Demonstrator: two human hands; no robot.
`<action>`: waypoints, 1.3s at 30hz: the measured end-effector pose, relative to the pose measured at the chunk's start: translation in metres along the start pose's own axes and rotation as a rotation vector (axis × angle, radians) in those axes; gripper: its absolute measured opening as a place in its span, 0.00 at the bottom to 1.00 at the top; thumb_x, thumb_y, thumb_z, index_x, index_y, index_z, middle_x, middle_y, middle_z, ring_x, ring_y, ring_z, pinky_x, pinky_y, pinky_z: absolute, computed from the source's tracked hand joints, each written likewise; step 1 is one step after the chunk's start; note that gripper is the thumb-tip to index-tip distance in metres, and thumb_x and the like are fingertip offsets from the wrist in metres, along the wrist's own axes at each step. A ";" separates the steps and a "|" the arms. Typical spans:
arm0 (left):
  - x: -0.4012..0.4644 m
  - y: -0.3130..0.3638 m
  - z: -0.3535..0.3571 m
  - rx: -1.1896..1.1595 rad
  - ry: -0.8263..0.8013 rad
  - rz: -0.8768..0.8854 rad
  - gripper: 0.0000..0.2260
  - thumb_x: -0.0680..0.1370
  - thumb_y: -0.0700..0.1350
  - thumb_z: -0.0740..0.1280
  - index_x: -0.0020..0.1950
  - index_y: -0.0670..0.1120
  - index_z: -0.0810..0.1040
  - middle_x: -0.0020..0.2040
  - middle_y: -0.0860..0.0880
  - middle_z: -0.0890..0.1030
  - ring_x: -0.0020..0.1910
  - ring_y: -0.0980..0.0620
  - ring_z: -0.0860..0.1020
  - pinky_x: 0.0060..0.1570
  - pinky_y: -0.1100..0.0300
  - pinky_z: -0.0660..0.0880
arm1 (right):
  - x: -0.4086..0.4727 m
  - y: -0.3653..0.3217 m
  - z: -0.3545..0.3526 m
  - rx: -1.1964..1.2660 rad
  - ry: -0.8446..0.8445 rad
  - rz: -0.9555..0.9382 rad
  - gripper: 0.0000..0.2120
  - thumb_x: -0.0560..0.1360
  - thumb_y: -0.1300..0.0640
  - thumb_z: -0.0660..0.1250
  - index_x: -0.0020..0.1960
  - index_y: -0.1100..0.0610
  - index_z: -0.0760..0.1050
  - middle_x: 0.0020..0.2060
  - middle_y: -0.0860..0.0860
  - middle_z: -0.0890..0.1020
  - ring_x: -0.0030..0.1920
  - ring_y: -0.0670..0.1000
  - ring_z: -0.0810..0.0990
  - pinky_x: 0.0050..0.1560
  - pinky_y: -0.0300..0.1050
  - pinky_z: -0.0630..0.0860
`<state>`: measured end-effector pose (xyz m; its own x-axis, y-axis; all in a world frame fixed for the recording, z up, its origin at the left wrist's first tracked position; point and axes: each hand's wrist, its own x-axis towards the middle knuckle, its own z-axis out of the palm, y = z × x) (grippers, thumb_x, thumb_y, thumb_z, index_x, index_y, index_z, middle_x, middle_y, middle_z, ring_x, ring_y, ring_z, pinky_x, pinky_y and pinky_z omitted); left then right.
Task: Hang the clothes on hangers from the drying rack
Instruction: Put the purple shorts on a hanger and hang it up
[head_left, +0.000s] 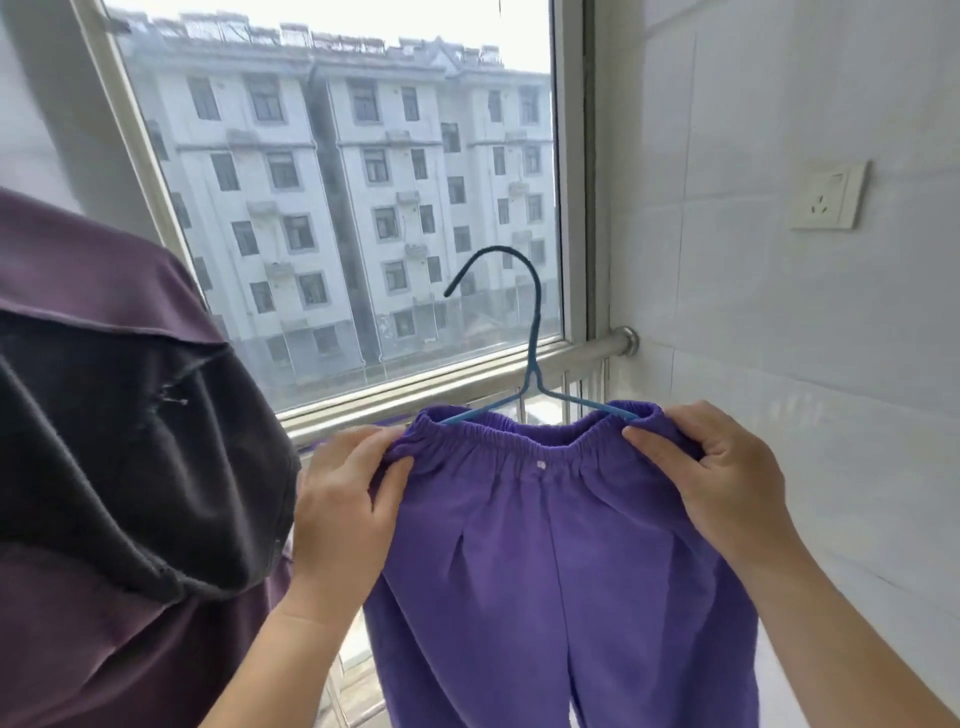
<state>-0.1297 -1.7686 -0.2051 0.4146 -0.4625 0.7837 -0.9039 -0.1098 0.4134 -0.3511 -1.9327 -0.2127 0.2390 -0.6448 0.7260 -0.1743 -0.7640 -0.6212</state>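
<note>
Trousers (545, 545) hang at lower centre, waistband over a hanger (535, 358), one hand at each end. A hung garment (119, 441) fills the left; window (337, 208) behind, wall socket (828, 195) upper right.

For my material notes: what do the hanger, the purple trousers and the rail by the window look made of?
Hanger: thin wire, seemingly blue-coated, matte; slender bent shape.
Trousers: soft fleece-like knit, fuzzy surface, gathered elastic waistband.
Rail: polished metal, probably stainless steel; bright reflections.

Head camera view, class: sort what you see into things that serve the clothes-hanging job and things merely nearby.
Job:
purple trousers
blue hanger
left hand
right hand

Nearby:
wall socket
window
steel rail
dark hanging garment
</note>
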 end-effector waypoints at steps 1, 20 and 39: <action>0.004 0.005 -0.001 0.051 0.048 -0.014 0.14 0.74 0.40 0.66 0.60 0.43 0.77 0.57 0.45 0.77 0.57 0.43 0.74 0.62 0.45 0.68 | 0.004 -0.009 0.000 -0.013 0.026 -0.030 0.08 0.70 0.44 0.68 0.38 0.31 0.73 0.38 0.37 0.78 0.42 0.39 0.76 0.36 0.39 0.70; 0.108 0.042 -0.076 0.104 0.259 0.181 0.34 0.77 0.49 0.60 0.70 0.51 0.37 0.76 0.45 0.42 0.73 0.54 0.38 0.71 0.60 0.38 | 0.071 -0.153 0.021 0.012 0.378 -0.219 0.09 0.72 0.42 0.65 0.48 0.44 0.78 0.37 0.41 0.77 0.36 0.43 0.73 0.34 0.35 0.66; 0.149 0.011 -0.124 0.114 -0.037 -0.027 0.33 0.78 0.53 0.57 0.75 0.50 0.40 0.77 0.49 0.44 0.75 0.49 0.44 0.71 0.52 0.48 | 0.079 -0.212 0.062 -0.139 0.274 -0.027 0.15 0.72 0.39 0.62 0.51 0.47 0.78 0.46 0.46 0.81 0.45 0.52 0.78 0.47 0.49 0.72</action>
<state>-0.0651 -1.7293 -0.0263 0.4365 -0.4904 0.7543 -0.8995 -0.2210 0.3769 -0.2367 -1.8204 -0.0423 -0.0176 -0.5918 0.8059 -0.3051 -0.7644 -0.5680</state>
